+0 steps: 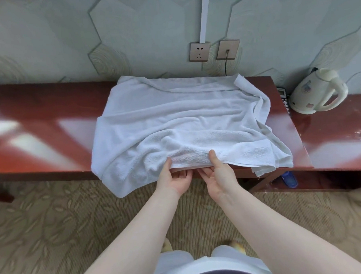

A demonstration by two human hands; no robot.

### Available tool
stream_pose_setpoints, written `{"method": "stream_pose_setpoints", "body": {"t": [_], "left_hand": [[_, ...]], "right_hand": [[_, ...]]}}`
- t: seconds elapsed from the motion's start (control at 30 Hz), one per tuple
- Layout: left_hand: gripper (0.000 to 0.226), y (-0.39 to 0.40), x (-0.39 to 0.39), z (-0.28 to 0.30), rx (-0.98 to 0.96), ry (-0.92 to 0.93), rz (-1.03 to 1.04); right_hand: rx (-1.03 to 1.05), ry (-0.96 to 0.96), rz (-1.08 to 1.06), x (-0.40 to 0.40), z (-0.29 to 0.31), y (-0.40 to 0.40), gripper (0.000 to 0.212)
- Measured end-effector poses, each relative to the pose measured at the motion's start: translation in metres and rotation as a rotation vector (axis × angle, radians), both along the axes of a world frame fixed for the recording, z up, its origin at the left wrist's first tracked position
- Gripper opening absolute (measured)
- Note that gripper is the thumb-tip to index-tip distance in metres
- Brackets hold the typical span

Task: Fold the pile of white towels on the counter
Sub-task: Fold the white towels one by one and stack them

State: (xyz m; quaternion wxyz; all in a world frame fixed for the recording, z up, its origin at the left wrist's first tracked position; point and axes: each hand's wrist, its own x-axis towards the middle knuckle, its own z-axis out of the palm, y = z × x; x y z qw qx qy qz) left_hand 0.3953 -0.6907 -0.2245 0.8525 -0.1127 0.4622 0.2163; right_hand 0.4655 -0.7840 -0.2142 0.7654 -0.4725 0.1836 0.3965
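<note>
A long glossy red-brown wooden counter (40, 130) stands against the wall and carries a rumpled white terry towel (181, 120) spread across its middle, the near-left corner drooping over the front edge. A cream plastic electric kettle (316, 91) sits well apart at the right. The left hand (174, 177) and right hand (216, 174) each pinch the towel's near hem, thumbs on top and fingers beneath.

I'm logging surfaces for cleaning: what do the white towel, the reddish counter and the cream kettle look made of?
White towel: looped terry cloth, probably cotton; nubby pile, soft creases.
Reddish counter: apparently wood under glossy lacquer; it mirrors bright window light.
Cream kettle: likely smooth moulded plastic with a dull sheen.
</note>
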Motion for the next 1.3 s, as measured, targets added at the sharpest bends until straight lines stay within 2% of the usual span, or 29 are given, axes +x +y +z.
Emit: {"method": "stream_pose_setpoints", "body": {"t": [0.17, 0.37, 0.5, 0.63, 0.77, 0.83, 0.97, 1.07, 1.2, 1.3], "left_hand": [[0.017, 0.016, -0.013, -0.004, 0.035, -0.014, 0.113], [0.016, 0.035, -0.032, 0.001, 0.08, 0.005, 0.204], [0.016, 0.027, -0.04, 0.0, 0.117, 0.047, 0.163], [0.017, 0.025, -0.053, -0.001, 0.155, 0.117, 0.111], [0.017, 0.035, -0.073, -0.008, 0.186, 0.24, 0.076], [0.017, 0.042, -0.081, -0.014, 0.169, 0.239, 0.07], [0.013, 0.062, -0.085, -0.021, 0.087, 0.062, 0.077], [0.008, 0.073, -0.079, -0.024, -0.027, 0.0, 0.049], [0.024, 0.073, -0.076, -0.027, -0.098, 0.019, -0.058], [0.035, 0.077, -0.082, -0.03, -0.089, -0.018, -0.028]], "right_hand": [[0.047, 0.039, -0.12, 0.02, 0.0, -0.001, 0.03], [0.096, 0.179, -0.217, 0.01, -0.001, 0.008, 0.027], [0.046, 0.328, 0.006, -0.031, -0.003, 0.038, 0.051], [-0.007, 0.48, 0.092, -0.054, 0.002, 0.069, 0.051], [-0.135, 0.35, 0.014, -0.057, -0.005, 0.082, 0.028], [-0.095, 0.254, 0.006, -0.06, -0.01, 0.082, 0.023], [0.081, 0.211, -0.064, -0.063, -0.013, 0.081, 0.027], [0.146, 0.251, -0.1, -0.063, -0.012, 0.081, 0.019], [0.149, 0.276, -0.097, -0.065, -0.003, 0.08, 0.025], [0.109, 0.238, -0.103, -0.06, 0.003, 0.076, 0.028]]}}
